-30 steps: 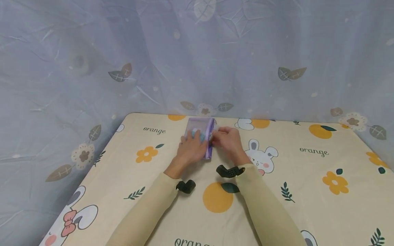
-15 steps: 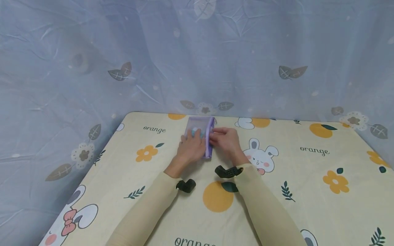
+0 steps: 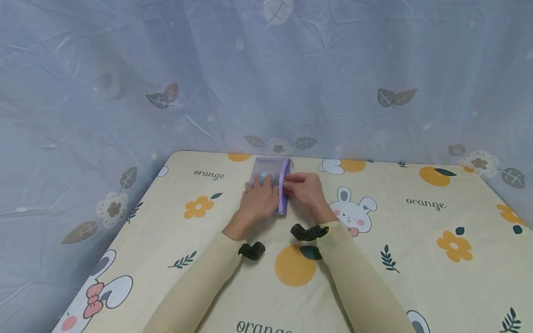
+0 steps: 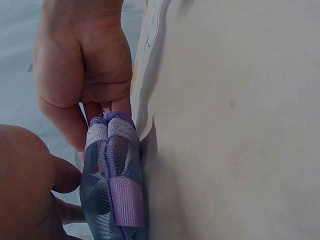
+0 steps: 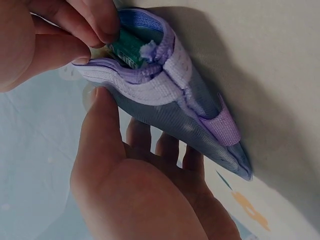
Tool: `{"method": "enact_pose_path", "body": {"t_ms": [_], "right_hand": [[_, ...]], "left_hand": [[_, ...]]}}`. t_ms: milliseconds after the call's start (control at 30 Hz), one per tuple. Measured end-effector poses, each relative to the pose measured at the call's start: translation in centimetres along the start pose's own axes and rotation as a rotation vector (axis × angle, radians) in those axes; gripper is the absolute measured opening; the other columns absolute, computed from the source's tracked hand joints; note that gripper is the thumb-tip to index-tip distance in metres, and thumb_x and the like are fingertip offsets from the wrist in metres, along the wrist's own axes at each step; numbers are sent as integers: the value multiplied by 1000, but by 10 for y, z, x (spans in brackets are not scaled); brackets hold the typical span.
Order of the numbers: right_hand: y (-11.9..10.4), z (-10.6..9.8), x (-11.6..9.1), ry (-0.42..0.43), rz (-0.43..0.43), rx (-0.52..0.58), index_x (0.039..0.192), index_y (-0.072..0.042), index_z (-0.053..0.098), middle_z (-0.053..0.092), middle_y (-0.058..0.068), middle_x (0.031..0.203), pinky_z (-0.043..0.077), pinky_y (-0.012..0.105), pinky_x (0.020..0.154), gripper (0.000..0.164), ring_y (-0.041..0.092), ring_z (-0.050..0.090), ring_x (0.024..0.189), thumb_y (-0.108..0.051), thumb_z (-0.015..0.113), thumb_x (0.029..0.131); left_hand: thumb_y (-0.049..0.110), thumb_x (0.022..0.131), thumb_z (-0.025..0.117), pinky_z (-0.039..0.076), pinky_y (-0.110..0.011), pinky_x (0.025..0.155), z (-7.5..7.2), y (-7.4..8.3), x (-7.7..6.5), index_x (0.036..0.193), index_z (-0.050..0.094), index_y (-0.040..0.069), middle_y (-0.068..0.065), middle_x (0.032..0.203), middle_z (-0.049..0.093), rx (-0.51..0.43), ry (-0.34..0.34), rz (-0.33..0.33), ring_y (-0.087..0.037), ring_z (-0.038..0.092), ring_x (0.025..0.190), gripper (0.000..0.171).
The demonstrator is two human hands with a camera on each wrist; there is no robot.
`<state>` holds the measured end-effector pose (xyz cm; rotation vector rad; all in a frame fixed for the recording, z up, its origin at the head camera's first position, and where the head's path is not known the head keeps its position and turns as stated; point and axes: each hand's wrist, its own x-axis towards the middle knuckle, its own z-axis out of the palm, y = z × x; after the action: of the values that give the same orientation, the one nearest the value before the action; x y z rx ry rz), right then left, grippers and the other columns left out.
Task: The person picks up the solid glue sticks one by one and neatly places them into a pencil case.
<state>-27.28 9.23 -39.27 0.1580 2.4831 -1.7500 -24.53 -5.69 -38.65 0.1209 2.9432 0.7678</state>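
Note:
A purple mesh zip pouch (image 3: 270, 164) lies at the table's far edge in the head view. Through the mesh shows something light blue (image 3: 263, 176). My left hand (image 3: 260, 200) rests on the pouch, fingers spread over the mesh; the right wrist view has its thumb (image 5: 102, 107) just under the zip edge. On the pouch's right side, my right hand (image 3: 306, 190) pinches at the zip edge with thumb and fingertips. Seen from the right wrist, the zip edges (image 5: 135, 75) stand apart and a green item (image 5: 129, 47) with small print lies inside the opening.
A cream cloth (image 3: 233, 286) printed with oranges, flowers and rabbits covers the table. Behind it and to the left hangs a grey-blue patterned curtain (image 3: 250, 83). Black wrist cameras (image 3: 251, 251) sit on both sleeves.
My right hand has shifted slightly left along the zip edge, its fingers now closer in to the pouch. The left hand and the pouch have hardly moved.

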Motion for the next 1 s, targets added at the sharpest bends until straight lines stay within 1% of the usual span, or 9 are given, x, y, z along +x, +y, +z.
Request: {"method": "enact_pose_path", "body": {"t_ms": [233, 500, 733, 900, 1000], "right_hand": [[0, -1, 0, 8, 30, -11, 139, -16, 69, 69, 9, 140, 54, 41, 110, 35, 26, 69, 126, -15, 66, 105], [0, -2, -1, -1, 34, -31, 139, -17, 70, 69, 9, 141, 54, 42, 110, 36, 26, 68, 127, -16, 66, 104], [-1, -4, 1, 0, 28, -32, 140, -17, 68, 70, 9, 139, 54, 42, 110, 35, 26, 71, 124, -17, 65, 105], [-2, -7, 2, 1, 24, -35, 142, -14, 66, 71, 12, 137, 53, 43, 112, 37, 28, 73, 122, -16, 62, 106], [-2, -8, 2, 13, 18, -48, 142, -13, 67, 73, 12, 134, 52, 43, 112, 37, 27, 73, 120, -15, 62, 105]], "left_hand": [[39, 114, 31, 35, -65, 121, -1, 1, -1, 169, 26, 11, -25, 172, 25, 4, -11, -1, -51, 37, 148, 61], [40, 114, 31, 31, -65, 124, -1, 0, -1, 169, 25, 12, -25, 175, 19, -3, -13, -5, -52, 30, 154, 62], [41, 113, 31, 33, -65, 121, -1, 1, 0, 168, 28, 12, -25, 173, 24, 6, -1, -1, -51, 35, 149, 62], [40, 112, 31, 34, -66, 120, 0, 0, 0, 168, 31, 17, -25, 173, 23, 2, 6, 11, -51, 35, 149, 60], [39, 112, 30, 32, -67, 121, 0, -1, 0, 168, 32, 20, -24, 175, 20, -3, -1, 17, -52, 31, 152, 59]]}}
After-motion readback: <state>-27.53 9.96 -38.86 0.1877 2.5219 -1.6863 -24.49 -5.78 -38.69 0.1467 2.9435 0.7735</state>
